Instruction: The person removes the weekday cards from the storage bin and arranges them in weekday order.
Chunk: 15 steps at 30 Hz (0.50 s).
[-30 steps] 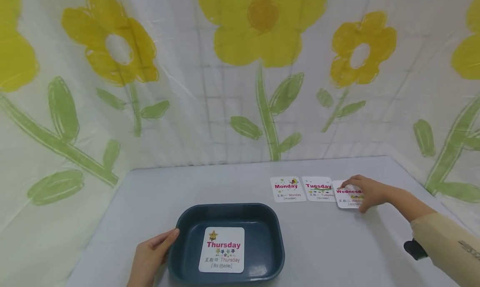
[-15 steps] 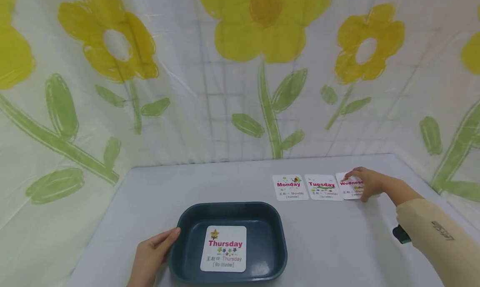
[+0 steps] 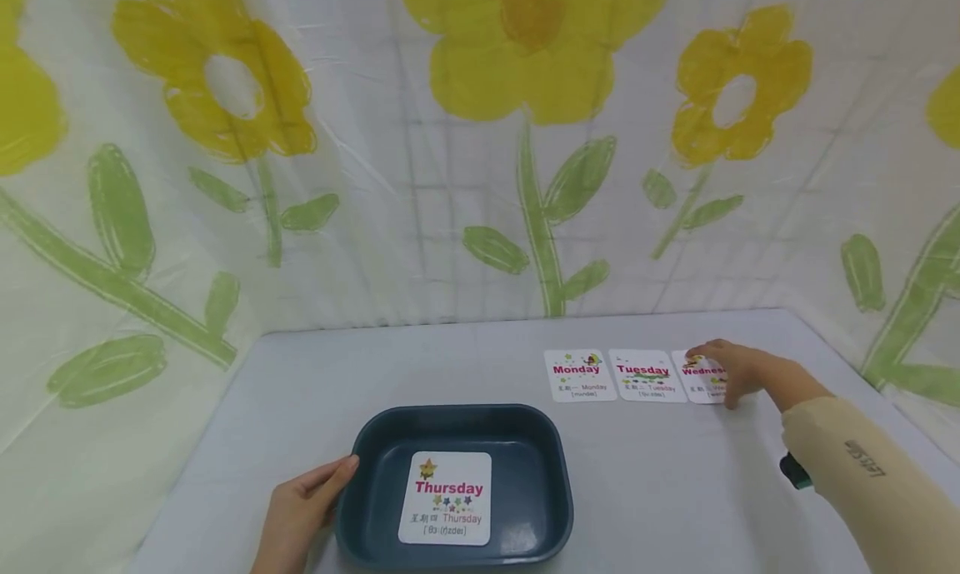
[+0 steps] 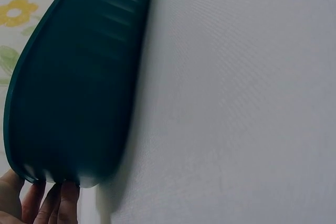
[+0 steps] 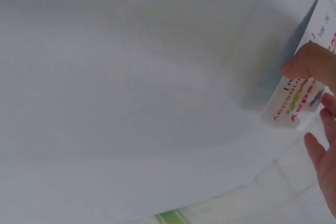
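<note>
My left hand (image 3: pixel 303 507) holds the left end of a dark blue-green plastic tray (image 3: pixel 557 482), thumb at the rim and fingers against the outer wall (image 4: pixel 84 87). Inside the tray lies a white "Thursday" card (image 3: pixel 446 499). At the right, my right hand (image 3: pixel 738 370) grips a "Wednesday" card (image 3: pixel 697 386) and covers its right part. In the right wrist view the thumb is at one edge of this Wednesday card (image 5: pixel 286 106), with fingers at the opposite side. A "Tuesday" card (image 3: pixel 647 377) lies just left of it, beside a "Monday" card (image 3: pixel 579 377).
Everything stands on a white-covered table (image 3: pixel 637 482). Behind it and at the sides hangs a pale curtain (image 3: pixel 360 224) printed with yellow flowers. A small dark object (image 3: pixel 795 471) shows at the right sleeve (image 3: pixel 862 466).
My right hand has shifted the Wednesday card back and rightward, off the Tuesday card's edge, into line with the row. The left hand and tray stay put.
</note>
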{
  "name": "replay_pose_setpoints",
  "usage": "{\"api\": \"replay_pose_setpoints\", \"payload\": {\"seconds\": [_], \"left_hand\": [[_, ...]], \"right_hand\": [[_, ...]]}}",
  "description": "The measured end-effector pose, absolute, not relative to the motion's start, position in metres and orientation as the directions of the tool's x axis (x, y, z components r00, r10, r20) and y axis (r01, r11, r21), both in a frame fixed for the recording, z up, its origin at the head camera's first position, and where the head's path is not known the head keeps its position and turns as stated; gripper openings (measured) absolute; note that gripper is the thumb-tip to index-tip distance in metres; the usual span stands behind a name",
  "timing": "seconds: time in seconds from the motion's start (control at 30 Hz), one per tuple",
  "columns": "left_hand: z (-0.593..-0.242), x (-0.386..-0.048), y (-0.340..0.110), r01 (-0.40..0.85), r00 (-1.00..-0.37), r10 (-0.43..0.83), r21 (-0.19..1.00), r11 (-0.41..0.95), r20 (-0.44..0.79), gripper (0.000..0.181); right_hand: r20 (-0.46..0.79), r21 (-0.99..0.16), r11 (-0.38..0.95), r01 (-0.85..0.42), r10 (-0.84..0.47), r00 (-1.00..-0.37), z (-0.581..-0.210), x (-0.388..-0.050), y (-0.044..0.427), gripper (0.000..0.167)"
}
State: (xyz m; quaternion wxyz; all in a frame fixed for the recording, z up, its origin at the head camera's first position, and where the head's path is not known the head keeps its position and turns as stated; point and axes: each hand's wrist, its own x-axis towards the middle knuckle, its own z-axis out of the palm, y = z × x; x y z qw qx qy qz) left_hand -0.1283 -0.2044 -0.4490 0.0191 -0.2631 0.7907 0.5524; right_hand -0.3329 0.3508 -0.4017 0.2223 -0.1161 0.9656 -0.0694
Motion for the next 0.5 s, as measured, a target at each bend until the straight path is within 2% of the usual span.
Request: {"api": "replay_pose_setpoints", "payload": {"seconds": [0.27,0.5], "left_hand": [[-0.4486,-0.1284,-0.2037,-0.429,-0.865,-0.390,0.869,0.246,-0.317,0.084],[-0.4517,-0.1295,-0.2043,-0.432,-0.862,-0.397,0.867,0.249,-0.315,0.086]], "right_hand": [[-0.430,-0.199,0.967,-0.162,-0.235,-0.872,-0.4053,-0.3335,0.3512,0.090],[-0.455,-0.152,0.975,-0.165,-0.217,-0.864,-0.4028,-0.3337,0.3482,0.092]]}}
